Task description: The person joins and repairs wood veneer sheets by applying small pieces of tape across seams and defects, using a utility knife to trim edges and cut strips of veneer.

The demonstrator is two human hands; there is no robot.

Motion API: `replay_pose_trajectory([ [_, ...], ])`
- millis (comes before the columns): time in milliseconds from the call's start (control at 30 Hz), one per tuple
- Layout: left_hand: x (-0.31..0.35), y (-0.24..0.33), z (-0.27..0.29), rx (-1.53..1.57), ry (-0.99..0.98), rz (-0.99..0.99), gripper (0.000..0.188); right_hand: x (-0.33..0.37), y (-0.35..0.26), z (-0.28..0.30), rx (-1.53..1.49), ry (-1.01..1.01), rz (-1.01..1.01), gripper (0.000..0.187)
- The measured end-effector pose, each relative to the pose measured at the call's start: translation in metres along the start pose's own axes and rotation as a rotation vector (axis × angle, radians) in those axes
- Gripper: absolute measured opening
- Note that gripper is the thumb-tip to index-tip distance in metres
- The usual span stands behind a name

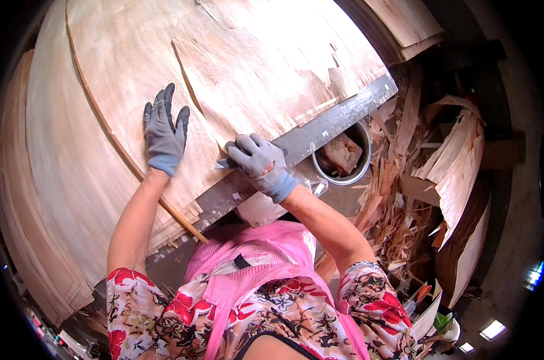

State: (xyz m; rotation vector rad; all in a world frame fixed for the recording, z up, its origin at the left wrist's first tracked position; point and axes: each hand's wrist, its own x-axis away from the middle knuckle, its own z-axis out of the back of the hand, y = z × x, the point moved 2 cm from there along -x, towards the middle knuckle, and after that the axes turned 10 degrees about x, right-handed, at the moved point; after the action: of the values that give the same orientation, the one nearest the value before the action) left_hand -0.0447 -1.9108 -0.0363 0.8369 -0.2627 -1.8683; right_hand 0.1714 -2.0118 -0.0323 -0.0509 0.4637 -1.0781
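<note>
A large pale wood veneer sheet (pixel 248 78) covers the table, with a long dark split running down toward my right hand. My left hand (pixel 165 135), in a grey glove with a blue cuff, lies flat on the veneer with its fingers stretched out. My right hand (pixel 257 162), gloved the same way, is closed around a knife (pixel 225 164) near the veneer's front edge. The blade points left, close to the lower end of the split; most of the handle is hidden in my fist. A thin, curved wooden stick (pixel 107 127) lies across the veneer left of my left hand.
A dark metal strip (pixel 344 113) edges the table front. Below it stands a metal bowl (pixel 366 162) holding a brownish block (pixel 342 155). Veneer scraps (pixel 398 228) pile up at the right, beside bent larger sheets (pixel 455 159). More veneer layers (pixel 20 198) are stacked at the left.
</note>
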Motion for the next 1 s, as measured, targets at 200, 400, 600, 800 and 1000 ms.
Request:
replay_pose_trajectory([
  [200, 0.005, -0.004, -0.001, -0.065, -0.016, 0.0, 0.054, 0.001, 0.005, 0.051, -0.308, -0.064, -0.116, 0.039],
  [400, 0.005, -0.008, 0.001, -0.042, -0.019, 0.02, 0.059, 0.01, 0.1, 0.099, 0.198, 0.155, -0.292, 0.035],
  [600, 0.0, 0.015, -0.002, -0.27, -0.283, -0.103, 0.072, 0.04, 0.113, 0.075, 0.365, 0.02, -0.231, 0.032],
  [800, 0.001, 0.009, -0.004, -0.262, -0.362, -0.182, 0.056, 0.05, 0.112, 0.076, 0.366, -0.008, -0.251, 0.033],
  [1000, 0.003, 0.015, -0.003, -0.279, -0.366, -0.182, 0.055, 0.054, 0.112, 0.076, 0.375, -0.01, -0.214, 0.034],
])
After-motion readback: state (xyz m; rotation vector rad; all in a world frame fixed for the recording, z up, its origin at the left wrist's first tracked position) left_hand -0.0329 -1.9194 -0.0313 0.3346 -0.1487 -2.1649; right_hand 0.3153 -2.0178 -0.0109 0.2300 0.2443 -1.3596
